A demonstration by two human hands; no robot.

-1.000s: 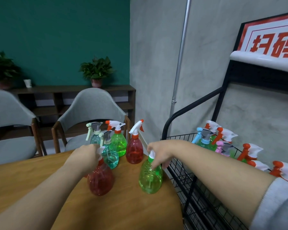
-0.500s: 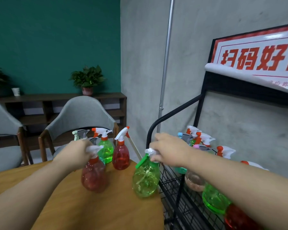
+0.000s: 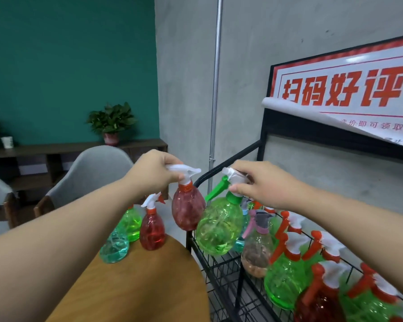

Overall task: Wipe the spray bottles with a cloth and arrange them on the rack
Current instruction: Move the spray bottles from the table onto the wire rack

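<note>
We are in the arranging step, carrying two bottles at once toward the rack (image 3: 221,270) on the right. Our left hand (image 3: 154,173) grips the red bottle (image 3: 187,210) by its sprayer head, clear of the table (image 3: 137,282); our right hand (image 3: 263,184) pinches the green bottle (image 3: 220,226) by its neck, above the rack's near-left end. Next, we judge, each needs lowering into a free spot beside the bottles there. No cloth shows.

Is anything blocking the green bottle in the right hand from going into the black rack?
Nothing visible blocks it. The right hand holds the green bottle by its sprayer, hanging over the rack's near end, where the wire shelf below looks bare. The pink-topped bottle stands just beside that spot, so it needs care.
</note>
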